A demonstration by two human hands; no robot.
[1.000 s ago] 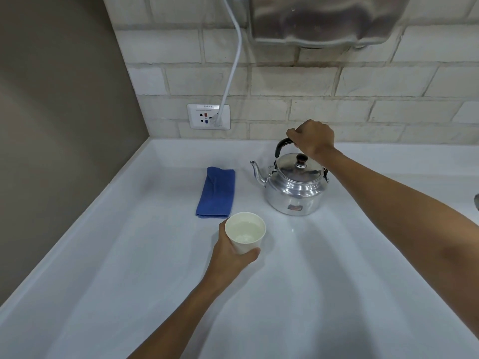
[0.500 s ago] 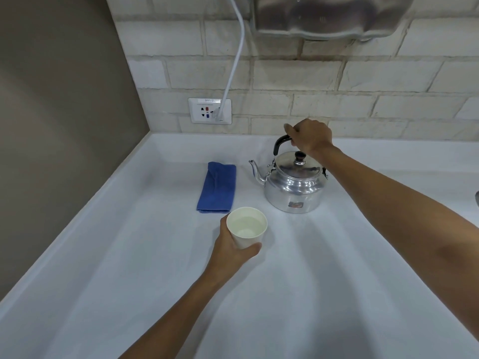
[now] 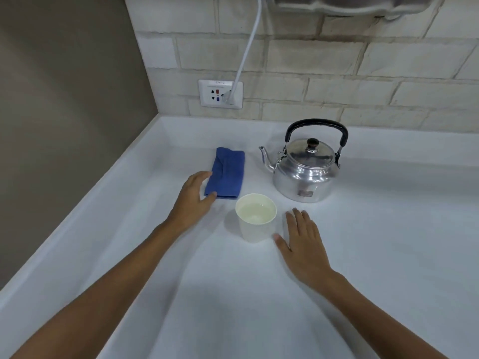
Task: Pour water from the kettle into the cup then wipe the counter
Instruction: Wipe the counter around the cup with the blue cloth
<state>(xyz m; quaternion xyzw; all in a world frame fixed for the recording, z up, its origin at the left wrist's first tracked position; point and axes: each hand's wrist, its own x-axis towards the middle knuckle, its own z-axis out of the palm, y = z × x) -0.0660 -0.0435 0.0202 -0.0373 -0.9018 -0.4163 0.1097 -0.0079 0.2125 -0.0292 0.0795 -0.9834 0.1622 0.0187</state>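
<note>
Blue terry cloth, folded on the white desk, now draws the person's left hand, which a second ago was wrapped around the paper cup. That hand is spread and loose, holding nothing, its fingertips touching the cloth's near left edge. The right hand has let go of the aluminium kettle's black handle and come down flat, fingers extended and empty, just beside the cup on its right.

The kettle stands upright with its lid on, beyond the right hand and well clear of it, spout pointing toward the cloth. The cup sits between the two hands, touched by neither as far as the view shows, and holds clear water partway up. With both hands off kettle and cup and water in the cup, the pouring appears finished; the task seems to be turning to the wipe. The cloth lies ahead of the left hand, just to the left of the cup's far side. No spill is visible on the desk from this angle.
</note>
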